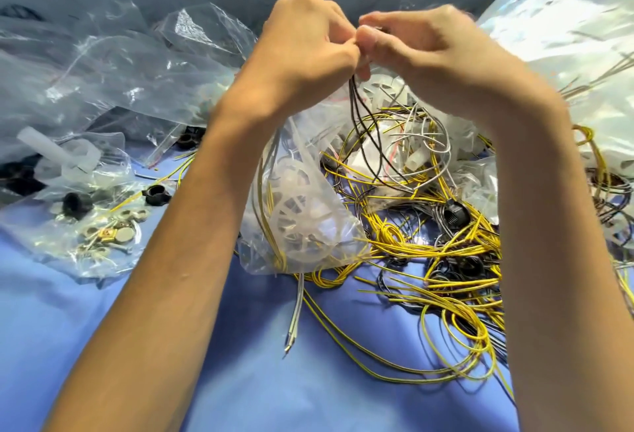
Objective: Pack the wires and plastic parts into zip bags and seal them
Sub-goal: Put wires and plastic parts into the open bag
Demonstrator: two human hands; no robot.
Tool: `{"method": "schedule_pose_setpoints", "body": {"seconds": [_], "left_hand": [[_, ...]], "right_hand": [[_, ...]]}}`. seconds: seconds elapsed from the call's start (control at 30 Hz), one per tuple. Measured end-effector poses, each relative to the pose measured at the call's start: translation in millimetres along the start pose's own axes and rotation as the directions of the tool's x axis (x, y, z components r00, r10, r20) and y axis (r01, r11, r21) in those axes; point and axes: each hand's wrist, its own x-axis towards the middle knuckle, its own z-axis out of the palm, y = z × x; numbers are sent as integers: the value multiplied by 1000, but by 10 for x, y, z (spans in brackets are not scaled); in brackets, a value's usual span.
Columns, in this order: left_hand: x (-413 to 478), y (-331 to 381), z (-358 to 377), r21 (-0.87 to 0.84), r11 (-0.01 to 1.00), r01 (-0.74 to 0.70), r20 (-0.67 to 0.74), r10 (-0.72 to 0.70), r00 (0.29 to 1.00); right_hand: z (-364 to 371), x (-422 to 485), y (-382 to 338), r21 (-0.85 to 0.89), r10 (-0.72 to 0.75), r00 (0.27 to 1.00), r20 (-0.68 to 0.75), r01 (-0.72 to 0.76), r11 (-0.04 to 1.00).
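Observation:
My left hand (305, 43) and my right hand (422, 47) are raised together above the table, fingertips meeting. Both pinch the upper ends of a few thin black wires (360, 122), which hang down from the hands into the pile. Below my left wrist hangs a clear zip bag (308, 212) holding a white plastic wheel-shaped part and a yellow wire; I cannot tell whether my left hand holds it too. A tangle of yellow wires (446, 260) with black and grey ones spreads over the blue cloth at right.
A heap of empty clear zip bags (103, 64) lies at the back left. A bag of small metal discs (103, 236) and black plastic knobs (156, 194) sit at left. A large clear bag (566, 30) rises at the back right. Blue cloth (257, 363) covers the table.

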Motion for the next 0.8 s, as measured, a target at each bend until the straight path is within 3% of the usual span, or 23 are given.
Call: {"method": "schedule_pose_setpoints", "body": {"seconds": [0.17, 0.27, 0.4, 0.8], "left_hand": [[6, -15, -9, -160, 981, 113, -14, -117, 993], [14, -12, -7, -258, 955, 149, -65, -171, 983], [5, 43, 39, -279, 949, 146, -100, -180, 979], [5, 26, 5, -251, 946, 204, -128, -241, 962]], "right_hand": [[59, 23, -22, 136, 18, 995, 94, -30, 990], [84, 6, -5, 199, 96, 984, 147, -124, 972], [172, 53, -44, 137, 88, 995, 49, -94, 986], [154, 52, -101, 223, 41, 995, -90, -20, 975]]}}
